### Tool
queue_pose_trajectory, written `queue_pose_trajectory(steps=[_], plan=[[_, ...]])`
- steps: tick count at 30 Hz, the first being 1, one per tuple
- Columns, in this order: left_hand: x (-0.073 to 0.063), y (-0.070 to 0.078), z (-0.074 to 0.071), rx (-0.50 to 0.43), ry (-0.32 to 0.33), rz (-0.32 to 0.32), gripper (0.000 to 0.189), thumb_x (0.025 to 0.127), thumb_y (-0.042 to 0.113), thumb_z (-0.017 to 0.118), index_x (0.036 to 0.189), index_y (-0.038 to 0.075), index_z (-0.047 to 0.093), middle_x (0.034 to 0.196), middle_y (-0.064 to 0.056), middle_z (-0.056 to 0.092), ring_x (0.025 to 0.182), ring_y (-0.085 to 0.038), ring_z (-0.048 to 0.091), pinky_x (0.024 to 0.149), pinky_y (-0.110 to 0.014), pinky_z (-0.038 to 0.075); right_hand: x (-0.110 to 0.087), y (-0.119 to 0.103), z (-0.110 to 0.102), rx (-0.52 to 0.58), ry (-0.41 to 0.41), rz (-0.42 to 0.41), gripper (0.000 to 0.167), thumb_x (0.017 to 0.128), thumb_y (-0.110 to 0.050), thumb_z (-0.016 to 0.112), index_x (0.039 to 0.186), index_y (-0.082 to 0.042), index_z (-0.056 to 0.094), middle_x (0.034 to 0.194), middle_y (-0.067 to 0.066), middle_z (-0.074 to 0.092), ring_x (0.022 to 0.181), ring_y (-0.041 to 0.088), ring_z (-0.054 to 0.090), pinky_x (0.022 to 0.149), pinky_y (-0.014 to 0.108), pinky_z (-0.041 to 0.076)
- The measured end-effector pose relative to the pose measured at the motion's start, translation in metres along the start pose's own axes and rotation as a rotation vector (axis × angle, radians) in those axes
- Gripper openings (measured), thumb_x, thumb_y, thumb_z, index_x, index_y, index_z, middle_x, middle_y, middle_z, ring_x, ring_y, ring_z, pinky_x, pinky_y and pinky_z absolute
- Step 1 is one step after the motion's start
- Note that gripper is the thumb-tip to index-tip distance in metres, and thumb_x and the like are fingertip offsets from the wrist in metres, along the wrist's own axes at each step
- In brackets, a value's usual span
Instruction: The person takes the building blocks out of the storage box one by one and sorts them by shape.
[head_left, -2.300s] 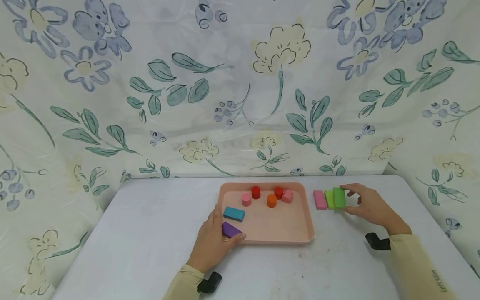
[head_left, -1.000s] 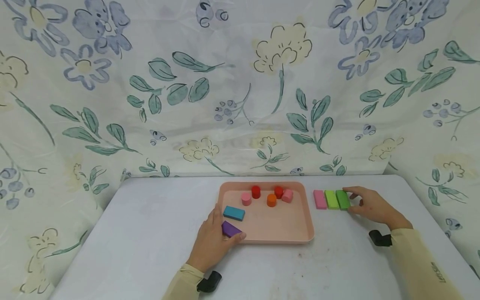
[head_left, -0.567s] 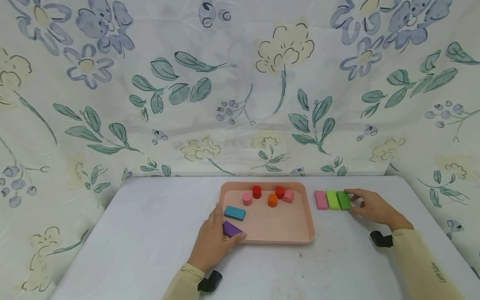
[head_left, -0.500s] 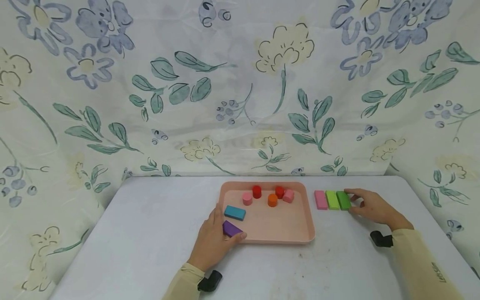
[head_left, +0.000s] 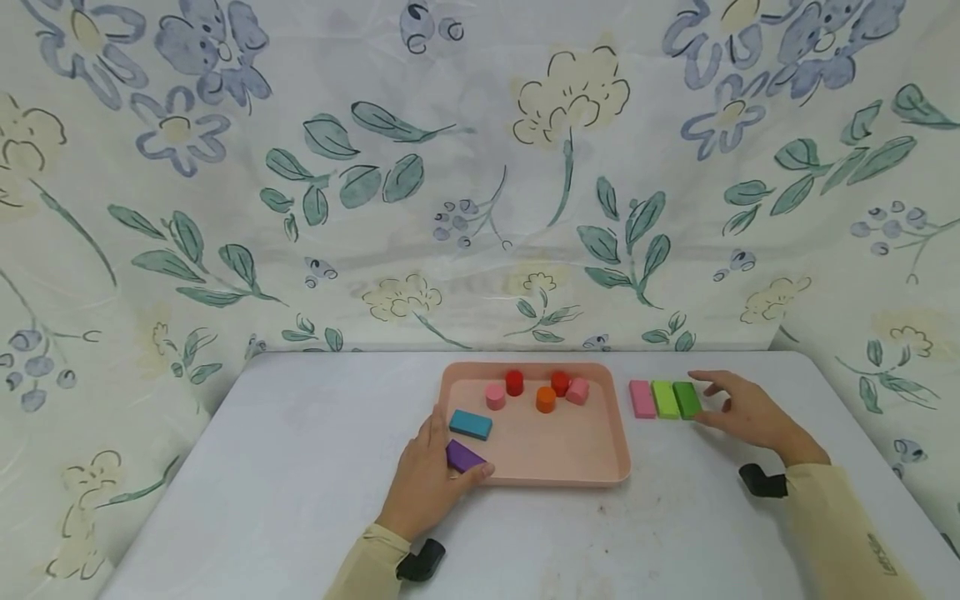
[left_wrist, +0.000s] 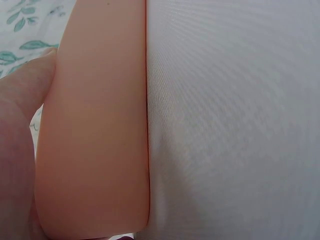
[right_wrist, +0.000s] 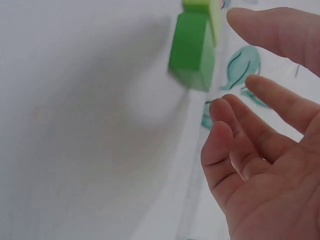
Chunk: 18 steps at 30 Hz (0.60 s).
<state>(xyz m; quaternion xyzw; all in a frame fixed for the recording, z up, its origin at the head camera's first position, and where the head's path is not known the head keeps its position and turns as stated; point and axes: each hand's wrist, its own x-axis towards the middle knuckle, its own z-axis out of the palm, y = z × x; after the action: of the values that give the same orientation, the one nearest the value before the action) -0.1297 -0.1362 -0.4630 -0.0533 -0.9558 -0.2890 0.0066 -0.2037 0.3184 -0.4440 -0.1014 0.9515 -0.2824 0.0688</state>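
Resting at the near left corner of a peach-coloured tray (head_left: 555, 450), the left hand (head_left: 427, 479) has its fingers straight along the left wall and its thumb laid over the near rim, so that this grip spreads wide about the corner. In the left wrist view the tray's outer wall stands on a white desk (head_left: 315, 450), with part of the hand against it.

Seven pieces are in the tray. Toward the far wall are a pink cylinder (head_left: 495, 397), a red cylinder (head_left: 514, 383), an orange cylinder (head_left: 546, 401), a second red cylinder (head_left: 559, 382) and a second pink cylinder (head_left: 577, 392), which looks tipped over, right beside its red neighbour. A blue rectangular block (head_left: 470, 425) lies flat near the left wall. Closest to the left hand is a purple block (head_left: 463, 457), set aslant between thumb and fingers, its left end hidden.

Outside the tray, just past its right wall, a pink block (head_left: 642, 400), a lime block (head_left: 664, 400) and a green block (head_left: 686, 400) lie on the desk in a row, side by side. The right hand (head_left: 750, 415) is at the green block's right side; its grip is wide, thumb and forefinger apart, with nothing held. Behind the desk hangs a floral cloth (head_left: 480, 275).
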Motion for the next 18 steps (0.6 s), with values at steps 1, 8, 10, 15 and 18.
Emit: queue_pose_trajectory(steps=[1,8,10,15,18], plan=[[0.0,0.0,0.0,0.0,0.001,0.002,0.112,0.085,0.061,0.072,0.157,-0.006,0.018,0.155,-0.028,0.034,0.133,-0.045,0.043,0.112,-0.06,0.033,0.0,-0.002,0.0,-0.001,0.005,-0.009,0.067,0.089,-0.022,0.075,0.144,0.001,0.047,0.129,0.029,0.054,0.102,0.039,0.058,0.08,0.048,0.054],[-0.001,-0.001,0.001,-0.003,0.007,0.006,0.111,0.085,0.06,0.072,0.156,-0.006,0.019,0.155,-0.027,0.035,0.132,-0.044,0.045,0.111,-0.06,0.034,0.0,-0.019,0.003,0.005,0.035,-0.053,0.064,0.088,-0.019,0.076,0.143,0.001,0.049,0.133,0.027,0.052,0.105,0.037,0.057,0.081,0.046,0.054],[-0.001,-0.001,0.002,-0.001,0.009,0.008,0.112,0.084,0.06,0.072,0.156,-0.007,0.02,0.155,-0.028,0.035,0.132,-0.044,0.045,0.111,-0.059,0.035,0.0,-0.023,0.005,0.0,0.048,-0.07,0.064,0.088,-0.018,0.077,0.142,0.001,0.049,0.132,0.027,0.053,0.102,0.035,0.057,0.08,0.044,0.053],[0.0,-0.002,0.002,-0.004,0.015,0.014,0.113,0.084,0.061,0.073,0.156,-0.008,0.019,0.155,-0.028,0.034,0.131,-0.044,0.045,0.111,-0.059,0.036,0.0,-0.036,0.009,-0.007,0.075,-0.106,0.063,0.088,-0.018,0.078,0.142,0.001,0.05,0.132,0.026,0.053,0.1,0.032,0.056,0.079,0.041,0.053],[-0.001,-0.002,0.002,-0.011,0.014,0.014,0.113,0.084,0.061,0.073,0.156,-0.008,0.019,0.155,-0.028,0.034,0.132,-0.045,0.045,0.111,-0.059,0.035,0.001,-0.045,0.012,0.003,0.084,-0.121,0.062,0.088,-0.017,0.078,0.141,0.0,0.051,0.132,0.025,0.053,0.105,0.034,0.055,0.082,0.045,0.054]])
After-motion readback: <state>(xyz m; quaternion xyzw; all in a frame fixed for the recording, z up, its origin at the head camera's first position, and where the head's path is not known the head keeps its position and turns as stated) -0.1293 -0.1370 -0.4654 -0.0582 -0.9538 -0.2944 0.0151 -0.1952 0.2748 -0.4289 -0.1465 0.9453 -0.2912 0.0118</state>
